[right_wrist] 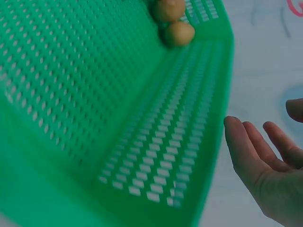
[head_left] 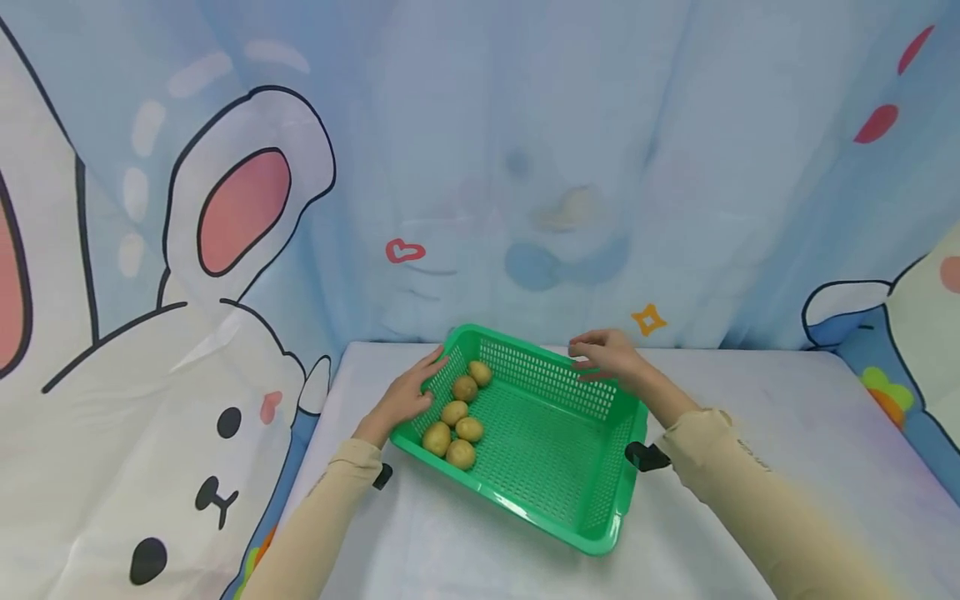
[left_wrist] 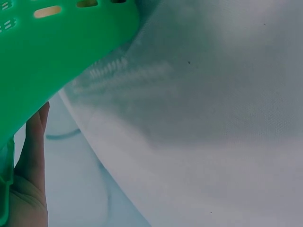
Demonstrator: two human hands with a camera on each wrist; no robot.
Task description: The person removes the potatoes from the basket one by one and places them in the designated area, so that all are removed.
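Note:
A green plastic basket point(head_left: 551, 442) with perforated walls sits at an angle on the table. Several potatoes point(head_left: 454, 412) are grouped along its left side; two potatoes point(right_wrist: 179, 34) also show in the right wrist view. My left hand point(head_left: 405, 396) is at the left rim, its fingers fairly straight and touching the edge, the thumb apart from them. In the left wrist view the basket partly hides that hand point(left_wrist: 31, 189). My right hand point(head_left: 611, 358) hovers by the far right rim with loosely bent, spread fingers, nothing between them. The right wrist view shows that hand point(right_wrist: 270, 170) just outside the rim.
A white cloth point(head_left: 750, 417) covers the table around the basket. Behind hangs a light blue curtain point(head_left: 480, 167) with cartoon prints, close to the table's far edge. Black straps point(head_left: 647, 457) show at the wrists.

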